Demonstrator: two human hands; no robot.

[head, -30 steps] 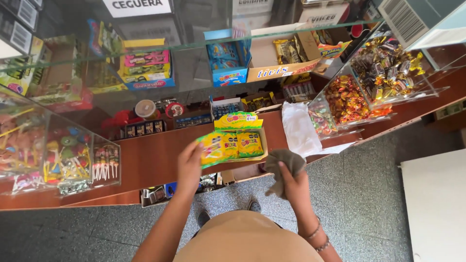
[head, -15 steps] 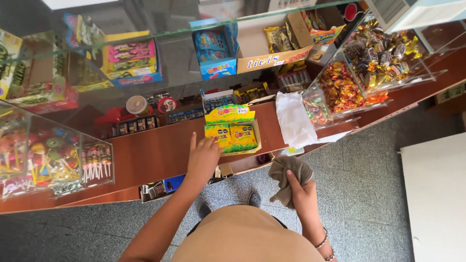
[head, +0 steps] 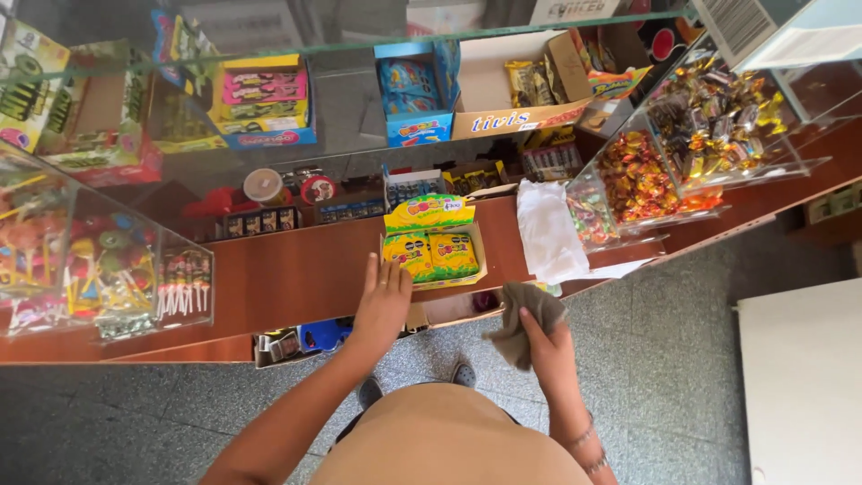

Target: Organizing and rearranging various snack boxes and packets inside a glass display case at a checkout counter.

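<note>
Left hand [head: 382,305] lies flat on the wooden worktop [head: 296,269], fingers spread and released, fingertips touching the near-left corner of the open yellow-green candy box [head: 434,249]. The box sits at the middle of the worktop, near its front edge, lid flap tipped up on the far side.

Right hand [head: 549,352] hangs below the worktop edge, fingers clenched on a crumpled grey cloth [head: 525,316]. Cloth not on the wood.

A white plastic bag [head: 546,229] lies just right of the box. Clear bins of wrapped sweets [head: 646,175] stand farther right; a clear case of lollipops [head: 99,265] stands at the left.

Judgement: the step looks like steadying or sliding the box while the cloth waits.
- Push low on the box wall, not the flap, so the packets stay in.
- Keep the box flat and off the front edge.
- Mind the loose bag beside it.
</note>
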